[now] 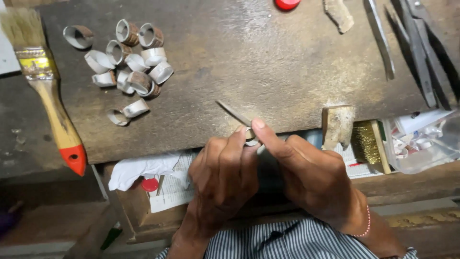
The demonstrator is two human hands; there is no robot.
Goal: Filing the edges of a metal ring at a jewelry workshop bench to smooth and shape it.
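Observation:
My left hand (223, 177) pinches a small metal ring (250, 135) between its fingertips at the front edge of the worn wooden bench (268, 62). My right hand (306, 172) grips a thin metal file (233, 112), whose tip slants up and left from the ring. The file appears to pass through or against the ring. Both hands meet over an open drawer (143, 211) below the bench edge.
A pile of several metal ring bands (132, 64) lies at the bench's upper left. A paintbrush with a red-tipped handle (50, 96) lies at the left. Files and tools (417, 48) rest at the upper right. A wooden bench pin (338, 125), brass brush (366, 144) and plastic bag (426, 141) sit at the right.

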